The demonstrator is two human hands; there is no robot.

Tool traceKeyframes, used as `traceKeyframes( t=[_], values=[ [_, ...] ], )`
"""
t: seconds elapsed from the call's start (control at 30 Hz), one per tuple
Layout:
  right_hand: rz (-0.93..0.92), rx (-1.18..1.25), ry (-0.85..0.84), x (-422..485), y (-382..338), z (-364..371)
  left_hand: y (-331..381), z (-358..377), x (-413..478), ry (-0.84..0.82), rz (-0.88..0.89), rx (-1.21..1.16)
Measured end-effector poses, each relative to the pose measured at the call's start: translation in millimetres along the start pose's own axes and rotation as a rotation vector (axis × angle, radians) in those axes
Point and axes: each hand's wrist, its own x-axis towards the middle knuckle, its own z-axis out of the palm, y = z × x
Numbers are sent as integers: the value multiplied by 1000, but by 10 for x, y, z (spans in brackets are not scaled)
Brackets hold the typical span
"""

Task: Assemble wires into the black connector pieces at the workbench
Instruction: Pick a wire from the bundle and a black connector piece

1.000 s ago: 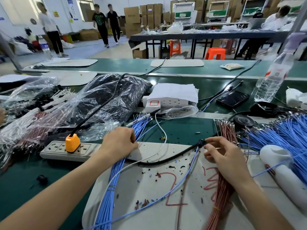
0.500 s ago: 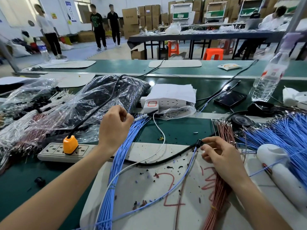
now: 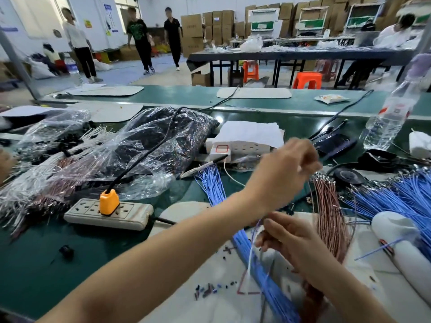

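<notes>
Hands apart: left hand (image 3: 284, 169) raised, fingers curled, grip too blurred to tell; right hand (image 3: 293, 241) below pinches a thin wire (image 3: 250, 257) over the blue bundle (image 3: 272, 290).

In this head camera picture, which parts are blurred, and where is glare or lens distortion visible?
Head view: the raised left hand is motion-blurred; glare streaks the clear crinkled plastic bag; the wide lens makes the clear plastic water bottle lean inward at the right edge.
</notes>
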Motion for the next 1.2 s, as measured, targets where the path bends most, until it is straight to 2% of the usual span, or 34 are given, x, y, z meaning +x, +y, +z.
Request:
traceKeyframes(
  t=[0.1, 0.2, 0.33, 0.47, 0.63, 0.83, 0.97, 1.1, 1.2],
  values=[
    [-7, 2, 89, 1, 17, 8, 65, 114, -138, -145, 65, -52],
    [-26, -11, 114, -4, 20, -30, -27, 43, -471, -145, -93, -49],
    [31, -18, 94, 15, 48, -36, -259, -191, -1090, -183, -232, 227],
    [34, 34, 92, 8, 22, -4, -306, -280, -1379, -304, -401, 163],
    [5, 226, 107, 3, -44, -16, -215, -240, -1267, -248, -405, -9],
    [-32, 292, 153, 1, -66, -30, -231, -377, -1213, -202, -408, 4],
    [-43, 357, 242, 31, -83, -12, -256, -485, -1227, -206, -411, 19],
    [-56, 511, 477, 67, -172, -171, -302, -570, -1321, -233, -410, 115],
    [-59, 499, 522, 49, -217, -284, -360, -719, -1409, -250, -415, 140]
  ],
)
